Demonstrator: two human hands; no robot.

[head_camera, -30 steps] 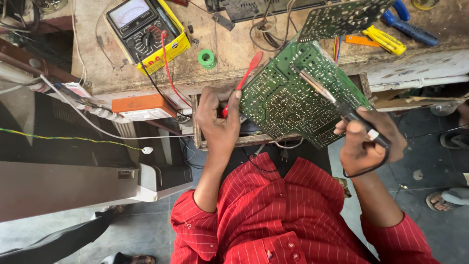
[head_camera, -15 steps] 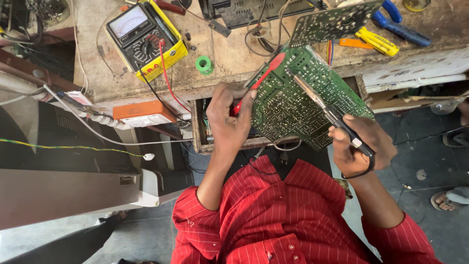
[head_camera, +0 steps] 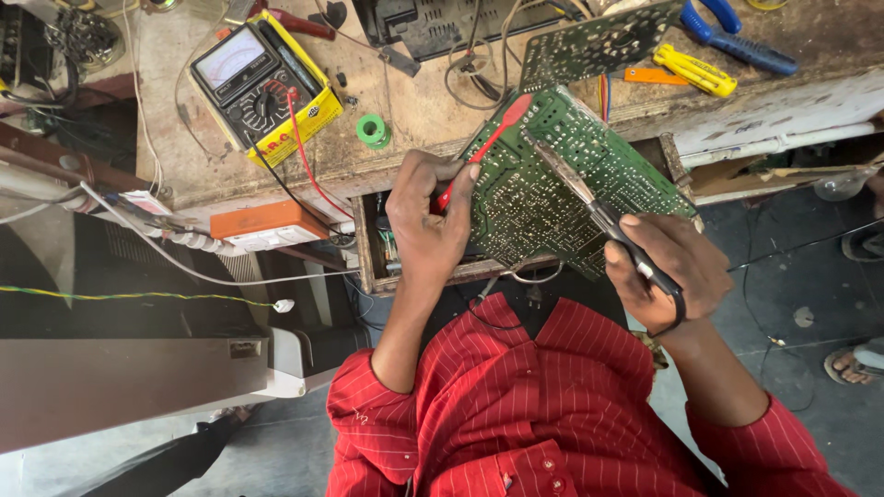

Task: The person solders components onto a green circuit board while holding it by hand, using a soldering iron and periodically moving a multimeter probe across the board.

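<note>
The left hand [head_camera: 431, 225] grips a red probe [head_camera: 486, 145] against the green circuit board [head_camera: 571, 179], which leans on the tabletop [head_camera: 433, 115] edge. The right hand [head_camera: 668, 267], at the board's 5 o'clock, clasps a soldering iron [head_camera: 589, 198] touching it. A yellow multimeter [head_camera: 262, 83] lies at 10 o'clock.
</note>
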